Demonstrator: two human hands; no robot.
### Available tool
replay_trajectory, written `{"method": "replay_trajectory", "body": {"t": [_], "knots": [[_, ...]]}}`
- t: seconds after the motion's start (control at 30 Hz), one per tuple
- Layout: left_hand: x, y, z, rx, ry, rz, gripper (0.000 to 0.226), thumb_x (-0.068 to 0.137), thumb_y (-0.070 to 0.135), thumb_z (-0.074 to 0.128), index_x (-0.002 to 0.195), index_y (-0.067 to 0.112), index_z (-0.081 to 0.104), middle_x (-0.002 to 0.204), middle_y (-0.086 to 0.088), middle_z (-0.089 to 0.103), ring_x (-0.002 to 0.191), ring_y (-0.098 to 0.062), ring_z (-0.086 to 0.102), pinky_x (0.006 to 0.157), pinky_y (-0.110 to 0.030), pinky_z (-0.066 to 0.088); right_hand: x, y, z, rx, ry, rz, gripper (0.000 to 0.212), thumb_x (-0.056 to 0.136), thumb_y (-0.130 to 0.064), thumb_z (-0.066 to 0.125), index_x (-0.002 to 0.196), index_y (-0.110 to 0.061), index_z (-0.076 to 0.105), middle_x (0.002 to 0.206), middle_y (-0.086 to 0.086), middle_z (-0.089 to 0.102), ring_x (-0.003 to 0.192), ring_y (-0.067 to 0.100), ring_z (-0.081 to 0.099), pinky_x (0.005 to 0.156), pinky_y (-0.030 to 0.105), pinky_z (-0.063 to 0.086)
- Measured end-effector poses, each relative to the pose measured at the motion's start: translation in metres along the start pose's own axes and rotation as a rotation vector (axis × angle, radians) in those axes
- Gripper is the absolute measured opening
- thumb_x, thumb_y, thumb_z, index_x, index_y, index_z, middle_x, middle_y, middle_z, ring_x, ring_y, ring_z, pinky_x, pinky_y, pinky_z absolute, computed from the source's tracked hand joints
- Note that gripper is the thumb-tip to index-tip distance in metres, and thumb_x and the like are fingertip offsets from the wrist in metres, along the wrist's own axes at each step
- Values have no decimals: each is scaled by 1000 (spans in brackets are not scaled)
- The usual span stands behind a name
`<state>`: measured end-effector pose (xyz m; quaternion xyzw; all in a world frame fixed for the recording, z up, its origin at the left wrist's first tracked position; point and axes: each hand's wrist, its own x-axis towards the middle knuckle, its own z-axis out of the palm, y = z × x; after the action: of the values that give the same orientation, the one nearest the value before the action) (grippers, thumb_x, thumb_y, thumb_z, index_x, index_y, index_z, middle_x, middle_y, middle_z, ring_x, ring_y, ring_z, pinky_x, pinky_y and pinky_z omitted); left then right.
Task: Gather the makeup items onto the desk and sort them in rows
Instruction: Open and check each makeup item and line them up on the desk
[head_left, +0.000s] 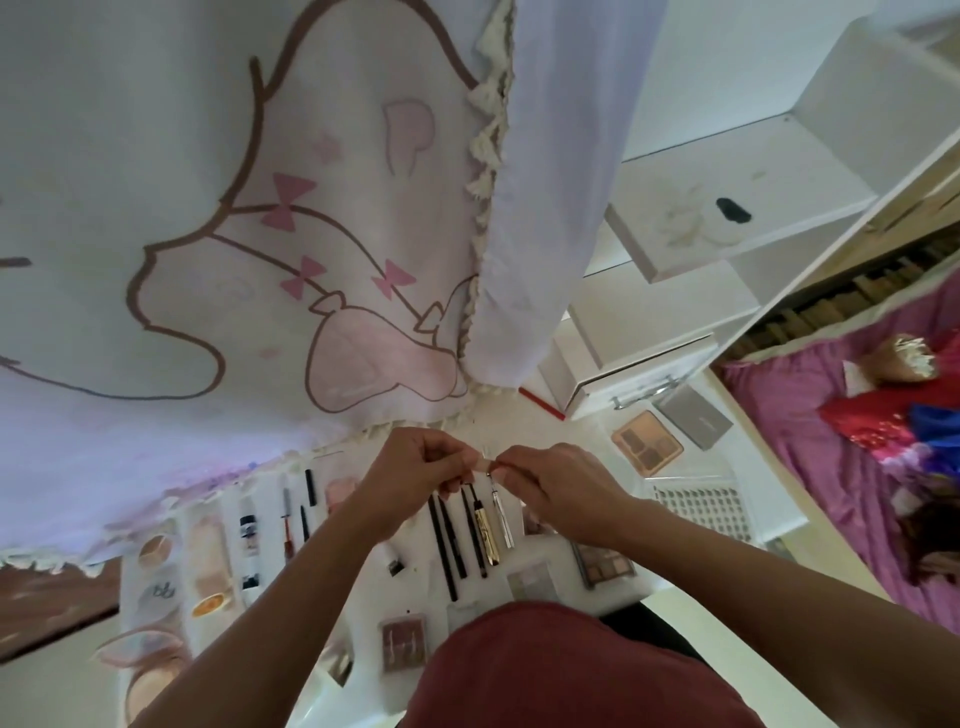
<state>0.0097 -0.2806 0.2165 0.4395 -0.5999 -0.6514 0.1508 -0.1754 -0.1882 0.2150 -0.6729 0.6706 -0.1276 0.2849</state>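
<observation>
Both hands meet above the far part of the white desk (421, 592). The left hand (415, 467) and the right hand (563, 486) each pinch one end of a small pale item (485, 464) between thumb and fingertips. Its kind cannot be told (the fingers cover most of it). A two-ended pinch of this sort suits seating or pulling a cap, or checking the item before it is sorted.

The item is held in the air, directly over the row of slim items: black pencils (444, 540), a gold tube (487, 530) and a silver tube (505, 514), laid parallel and close together. This layout suggests that like shapes are grouped. A pale tube (208, 561) and a small bottle (249, 540) lie in a row to the left. A flat palette (605, 564) lies to the right. A pink palette (647, 441) and a grey box (693, 418) lie apart, near the drawer (644, 374), and are probably not yet sorted.
</observation>
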Motion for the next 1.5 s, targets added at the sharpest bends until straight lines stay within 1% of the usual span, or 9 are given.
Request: {"method": "replay_trajectory", "body": {"t": [0.17,0.3,0.53,0.77,0.87,1.0,1.2,1.37,1.5], "knots": [[-6,1,-1,-15,19,33,9,86,3,67,87,-3,73,70,-16,69,55,-13,56,53,-23,46,-5,-8,-1,40,-25,27,30,101,-45,41,108,-24,61,69,-7,54,65,19,51,60,33,38],[-7,5,0,37,13,59,8,86,5,68,86,1,74,70,-14,69,56,-14,56,54,-24,47,-7,-7,-5,99,-71,67,39,101,-46,41,88,-14,58,67,-4,55,64,21,53,60,37,40],[-6,14,6,33,5,40,11,90,7,65,87,1,73,64,-6,67,54,-13,54,54,-27,45,-14,-9,-5,-136,66,21,39,102,-51,34,103,-20,56,66,-4,52,63,23,53,62,36,43],[-9,17,-1,173,-105,69,13,85,22,71,90,10,74,69,-5,68,57,-9,56,56,-21,47,-17,-5,0,24,46,15,39,101,-47,41,91,-13,56,60,-7,49,57,20,51,56,37,39],[-10,15,3,290,-92,75,16,93,24,62,83,14,70,60,0,60,54,-10,51,55,-24,43,-19,-3,0,-2,61,0,39,101,-48,41,96,-14,58,60,-7,49,57,19,52,57,37,42],[-11,14,6,272,-66,22,34,98,34,51,74,13,64,56,2,53,50,-9,45,53,-25,38,-15,-4,0,-73,80,-34,37,101,-49,40,101,-16,57,62,-8,47,58,19,50,57,34,39],[-16,12,-4,182,-125,13,16,97,22,56,95,7,62,73,-4,63,61,-11,56,52,-19,42,-11,-4,-4,-105,57,-62,35,101,-49,40,103,-19,57,63,-8,49,58,18,49,58,34,39],[-15,10,1,240,-86,-24,31,101,30,47,81,10,61,68,-4,60,59,-11,55,51,-14,41,-12,-7,0,-97,50,-70,35,101,-50,40,101,-19,56,64,-9,48,58,17,49,58,32,38],[-13,13,0,196,-95,-12,19,97,25,54,87,11,62,72,-5,65,61,-14,58,52,-18,43,-11,-3,-5,-42,43,-50,36,99,-51,43,100,-18,57,64,-9,50,60,17,51,59,33,40]]}}
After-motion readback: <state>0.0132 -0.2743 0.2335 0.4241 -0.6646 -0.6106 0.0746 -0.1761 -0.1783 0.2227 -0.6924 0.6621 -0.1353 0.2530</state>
